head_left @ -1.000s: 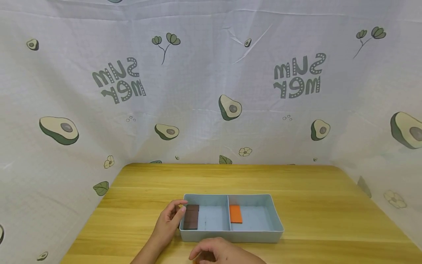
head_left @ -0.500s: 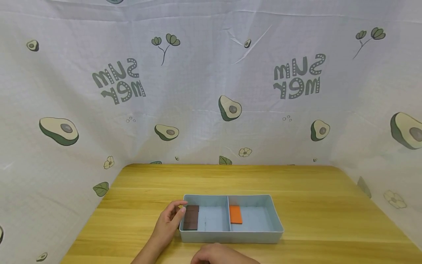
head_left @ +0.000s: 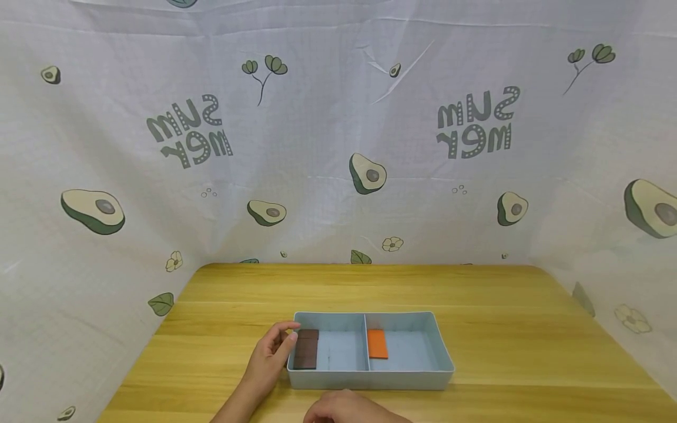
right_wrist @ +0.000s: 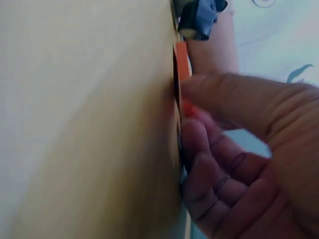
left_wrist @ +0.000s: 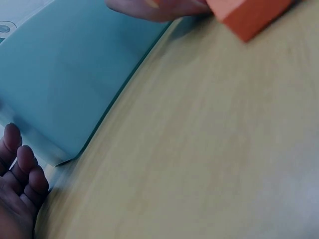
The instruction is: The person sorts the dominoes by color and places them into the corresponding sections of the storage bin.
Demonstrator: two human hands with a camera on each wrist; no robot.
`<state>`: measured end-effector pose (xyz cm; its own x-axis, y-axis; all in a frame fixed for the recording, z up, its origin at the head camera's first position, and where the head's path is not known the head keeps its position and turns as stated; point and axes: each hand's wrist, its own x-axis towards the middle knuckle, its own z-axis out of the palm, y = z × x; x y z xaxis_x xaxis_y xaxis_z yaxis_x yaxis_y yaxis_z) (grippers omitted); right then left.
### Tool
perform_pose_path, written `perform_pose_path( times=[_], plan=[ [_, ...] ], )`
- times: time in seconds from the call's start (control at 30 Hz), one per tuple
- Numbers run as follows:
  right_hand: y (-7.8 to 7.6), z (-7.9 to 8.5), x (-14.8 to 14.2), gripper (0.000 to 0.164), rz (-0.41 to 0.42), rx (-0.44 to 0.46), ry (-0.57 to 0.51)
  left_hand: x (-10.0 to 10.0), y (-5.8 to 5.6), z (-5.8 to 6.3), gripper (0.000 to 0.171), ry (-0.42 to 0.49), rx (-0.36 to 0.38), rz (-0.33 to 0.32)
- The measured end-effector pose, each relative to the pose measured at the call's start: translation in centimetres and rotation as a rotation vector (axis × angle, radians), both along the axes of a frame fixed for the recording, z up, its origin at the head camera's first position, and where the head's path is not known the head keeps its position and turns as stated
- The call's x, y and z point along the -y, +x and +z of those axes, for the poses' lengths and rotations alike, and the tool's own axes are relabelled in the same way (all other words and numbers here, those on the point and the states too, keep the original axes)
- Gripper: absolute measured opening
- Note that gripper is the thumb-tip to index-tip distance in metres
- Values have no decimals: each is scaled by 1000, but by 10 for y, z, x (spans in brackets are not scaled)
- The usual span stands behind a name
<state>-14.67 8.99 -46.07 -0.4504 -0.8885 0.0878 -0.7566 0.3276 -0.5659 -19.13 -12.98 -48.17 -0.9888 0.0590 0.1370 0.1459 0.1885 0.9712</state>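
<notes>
A pale blue box [head_left: 370, 379] with two compartments stands on the table. My left hand [head_left: 270, 355] rests against its left end, with thumb and forefinger at the rim; other fingers [left_wrist: 25, 169] show loosely bent beside the box in the left wrist view. Several flat brown blocks [head_left: 305, 349] lie along the left compartment's left wall. One flat orange block [head_left: 378, 343] lies against the divider in the right compartment. Below the box's front side, my right hand [head_left: 351, 406] is partly cut off by the frame. It pinches another orange block [right_wrist: 182, 60], low over the table, in the right wrist view.
The wooden table [head_left: 502, 329] stretches behind and to both sides of the box. A white curtain [head_left: 317, 135] printed with avocados hangs around its back and sides. A small dark object [right_wrist: 197, 20] shows near a forearm in the right wrist view.
My right hand has drawn slightly down, toward the bottom of the head view, and its fingertips have gone out of sight there. The left hand, the box and its blocks stay put.
</notes>
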Motion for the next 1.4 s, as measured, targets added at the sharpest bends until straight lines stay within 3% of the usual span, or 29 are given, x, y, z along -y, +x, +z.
perform_pose_path(
  times=[0.1,0.23,0.33,0.4,0.63,1.0,1.17,1.4],
  plan=[
    [2,10,-5,19,-28,184,-53,0,0,0,23,2,-4,-5],
    [7,28,-15,24,-121,554,-180,0,0,0,22,0,-3,-15],
    [11,45,-25,25,-220,693,-246,0,0,0,23,2,0,-21],
    [11,55,-33,25,-261,680,-285,0,0,0,23,2,2,-23],
    [2,82,-68,27,-392,509,-427,0,1,1,23,-4,5,-14],
    [-18,93,-123,40,-782,416,-358,0,2,1,23,-12,7,-2],
    [-22,90,-131,40,-840,366,-292,1,2,0,23,-18,1,-1],
    [-30,75,-127,35,-806,356,-171,0,1,0,23,-18,-5,-2]
  ],
)
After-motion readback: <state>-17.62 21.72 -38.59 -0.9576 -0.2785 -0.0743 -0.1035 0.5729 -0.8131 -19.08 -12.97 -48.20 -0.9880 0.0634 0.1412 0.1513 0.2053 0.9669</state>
